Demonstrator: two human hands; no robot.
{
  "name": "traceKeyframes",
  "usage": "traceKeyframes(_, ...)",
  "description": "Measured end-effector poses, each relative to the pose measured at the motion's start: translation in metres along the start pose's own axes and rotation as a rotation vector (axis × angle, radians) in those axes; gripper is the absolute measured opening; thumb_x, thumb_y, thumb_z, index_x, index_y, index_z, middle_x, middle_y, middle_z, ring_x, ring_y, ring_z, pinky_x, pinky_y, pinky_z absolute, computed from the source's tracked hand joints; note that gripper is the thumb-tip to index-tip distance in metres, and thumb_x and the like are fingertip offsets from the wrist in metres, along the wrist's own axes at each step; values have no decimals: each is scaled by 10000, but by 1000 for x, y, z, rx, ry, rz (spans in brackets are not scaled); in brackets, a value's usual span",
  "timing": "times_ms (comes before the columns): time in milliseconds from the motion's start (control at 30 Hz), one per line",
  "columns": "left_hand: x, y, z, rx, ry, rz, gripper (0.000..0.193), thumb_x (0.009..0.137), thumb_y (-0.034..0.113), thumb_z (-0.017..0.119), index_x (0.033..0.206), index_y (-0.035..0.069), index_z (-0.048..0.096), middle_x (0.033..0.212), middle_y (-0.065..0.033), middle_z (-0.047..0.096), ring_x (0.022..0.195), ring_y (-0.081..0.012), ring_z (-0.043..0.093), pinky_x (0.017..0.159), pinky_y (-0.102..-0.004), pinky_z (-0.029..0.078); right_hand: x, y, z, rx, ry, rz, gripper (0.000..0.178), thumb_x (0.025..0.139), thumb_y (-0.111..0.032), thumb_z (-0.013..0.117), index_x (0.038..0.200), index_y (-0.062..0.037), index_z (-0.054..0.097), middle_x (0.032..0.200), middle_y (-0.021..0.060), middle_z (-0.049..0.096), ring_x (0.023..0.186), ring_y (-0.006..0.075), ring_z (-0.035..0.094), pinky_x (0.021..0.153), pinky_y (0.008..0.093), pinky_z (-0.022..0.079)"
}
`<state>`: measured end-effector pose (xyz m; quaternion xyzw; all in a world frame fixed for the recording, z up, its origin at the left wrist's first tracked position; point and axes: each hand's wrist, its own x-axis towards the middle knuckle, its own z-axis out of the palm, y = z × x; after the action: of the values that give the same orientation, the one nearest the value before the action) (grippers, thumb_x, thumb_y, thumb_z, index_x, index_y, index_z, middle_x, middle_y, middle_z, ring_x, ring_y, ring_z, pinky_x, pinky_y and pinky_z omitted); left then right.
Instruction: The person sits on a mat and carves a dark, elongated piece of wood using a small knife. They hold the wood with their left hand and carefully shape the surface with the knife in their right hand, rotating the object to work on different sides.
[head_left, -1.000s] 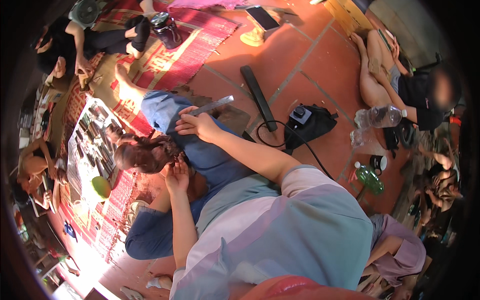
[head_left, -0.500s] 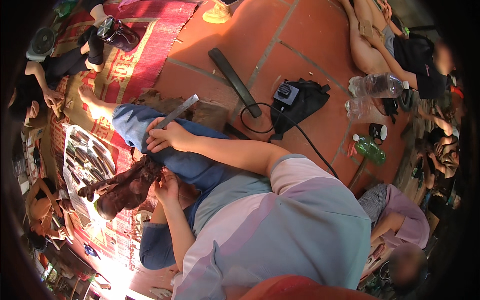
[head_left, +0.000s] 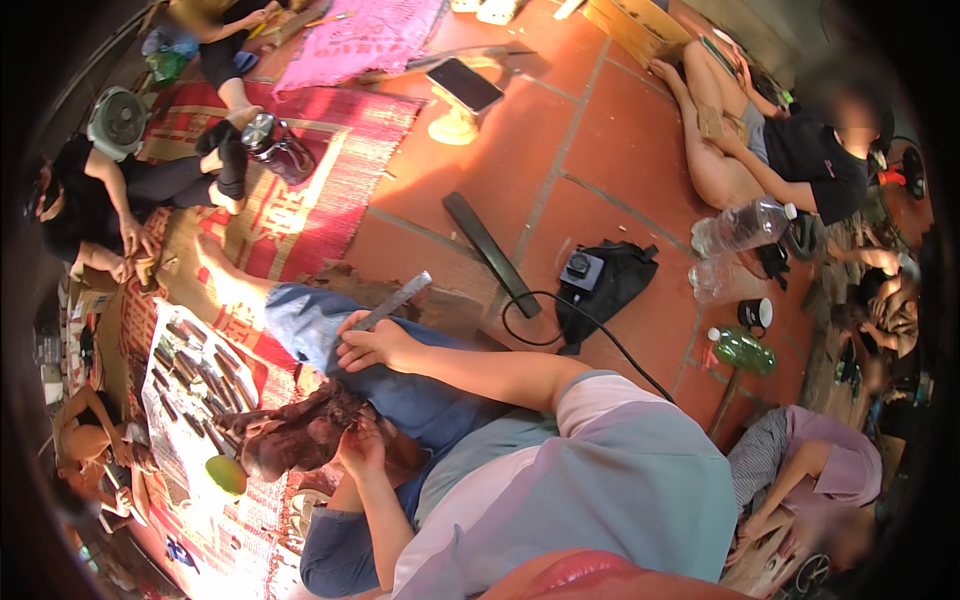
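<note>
A dark reddish-brown carved piece, seemingly wood, [head_left: 300, 432] rests by my bent legs in blue trousers [head_left: 300, 318]. My left hand [head_left: 362, 447] is closed at its near end, fingers bent against it. Above my thigh, my right hand [head_left: 376, 346] grips a flat grey metal strip [head_left: 402, 298], whose free end points up and away to the right. I cannot make out whether the strip is a file or a blade. Past the carving, a white sheet [head_left: 168, 425] holds several carving tools. A green, fruit-like round thing [head_left: 226, 475] lies beside the carving.
A dark bar [head_left: 490, 254] and a black pouch with a small camera [head_left: 583, 270] and cable lie on the tiles. Plastic bottles [head_left: 742, 228], a green bottle [head_left: 742, 350] and a cup [head_left: 755, 314] are at right. Seated people surround me; a phone on a stand [head_left: 465, 88] is ahead.
The whole view has shifted, so the scene sits lower and farther right. The carving has tilted away from the green round thing, which shows more fully. Both hands keep their holds.
</note>
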<state>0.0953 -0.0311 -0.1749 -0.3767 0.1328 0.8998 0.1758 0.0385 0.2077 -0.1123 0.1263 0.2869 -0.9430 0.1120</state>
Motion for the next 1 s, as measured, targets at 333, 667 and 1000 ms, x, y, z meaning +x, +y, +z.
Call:
traceKeyframes(333, -7, -16, 11, 30, -144, -166, 317, 757, 244, 626, 928, -19, 577, 1000, -200, 613, 1029, -314, 552, 936, -414, 418, 0, 1, -3, -64, 30, -30, 238, 870, -171, 567, 1030, -22, 473, 893, 140, 591, 769, 219, 641, 636, 302, 559)
traceKeyframes(667, 0, 20, -8, 296, -29, -66, 237, 830, 179, 530, 962, -11, 577, 1008, -137, 607, 969, -278, 561, 857, -403, 461, -5, 1, 4, -77, 3, -85, 247, 866, -181, 560, 1020, -16, 461, 872, 140, 581, 742, 221, 639, 608, 295, 557)
traceKeyframes(1000, -28, 18, 31, 493, 180, 123, 155, 820, 197, 547, 894, 65, 578, 932, -63, 578, 892, -219, 546, 863, -393, 446, -2, 4, 0, -67, 1, -91, 241, 867, -181, 554, 1013, -12, 463, 879, 143, 585, 734, 218, 641, 610, 293, 558)
